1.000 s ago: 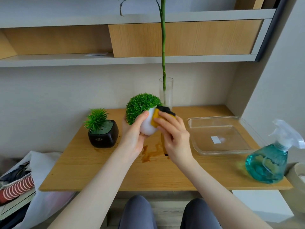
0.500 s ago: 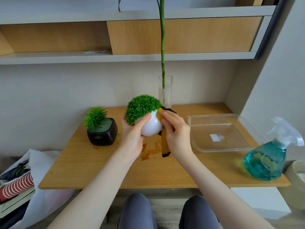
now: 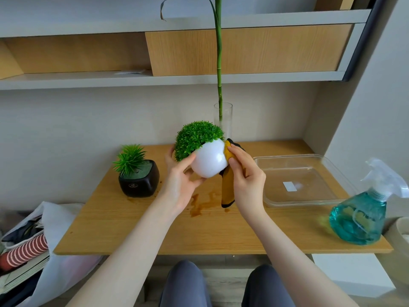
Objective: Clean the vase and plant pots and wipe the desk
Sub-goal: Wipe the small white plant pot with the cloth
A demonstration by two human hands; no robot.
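Observation:
My left hand [image 3: 179, 183] holds a round white pot [image 3: 209, 161] with a green bushy plant, tilted left, above the wooden desk [image 3: 155, 229]. My right hand [image 3: 246, 177] presses a yellow cloth with black edging [image 3: 228, 187] against the pot's right side; its tail hangs down. Behind stands a tall glass vase [image 3: 225, 118] with a green stalk. A black square pot [image 3: 139, 181] with a spiky plant sits at the left. A brown wet stain [image 3: 199, 204] marks the desk under the pot.
A clear plastic tray [image 3: 327, 165] lies on the desk's right. A teal spray bottle [image 3: 363, 216] stands at the front right corner. Shelves run above. A white bag with striped cloth [image 3: 31, 244] lies on the floor at left.
The white pot has been turned so more of its white side faces me. The cloth has slid from the pot's front to its right side.

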